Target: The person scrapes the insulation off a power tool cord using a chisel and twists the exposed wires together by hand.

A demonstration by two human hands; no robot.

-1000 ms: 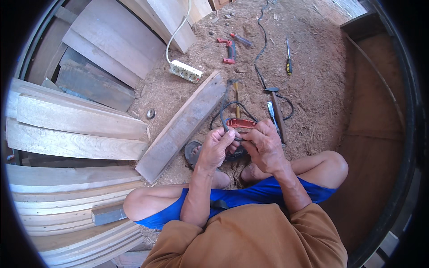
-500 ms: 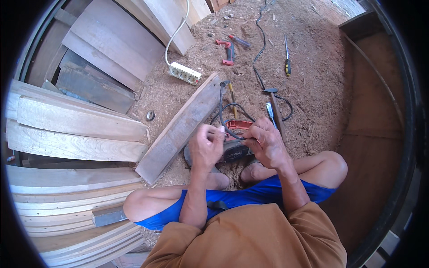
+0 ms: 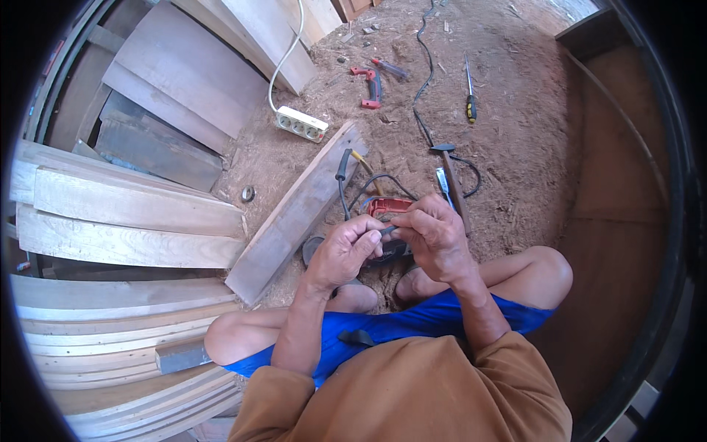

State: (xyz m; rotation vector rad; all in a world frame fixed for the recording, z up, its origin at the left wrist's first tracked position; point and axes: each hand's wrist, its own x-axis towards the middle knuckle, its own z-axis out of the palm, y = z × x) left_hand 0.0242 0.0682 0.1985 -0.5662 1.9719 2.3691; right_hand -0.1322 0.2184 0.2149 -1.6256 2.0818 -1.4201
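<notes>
The left hand (image 3: pixel 345 254) and the right hand (image 3: pixel 434 237) meet in front of the seated person's knees, fingertips nearly touching. Between them runs a short stretch of dark cable (image 3: pixel 388 230): the left hand has its fingers curled round 1 end, the right hand pinches the other between thumb and forefinger (what exactly sits at the cable's tip is too small to tell). Just beyond the knuckles, on the sawdust floor (image 3: pixel 515 132), lies a red power tool (image 3: pixel 389 205), partly hidden by the hands, with black leads looping away from it. A long wooden plank (image 3: pixel 298 214) lies slantwise just left of the left hand. To the right of the red tool rests a hammer (image 3: pixel 451 173). Farther out sit a white power strip (image 3: pixel 300 124) with its white lead, a red clamp (image 3: pixel 370 83) and a screwdriver (image 3: pixel 470 96). Stacked boards (image 3: pixel 125 214) fill the left side.
</notes>
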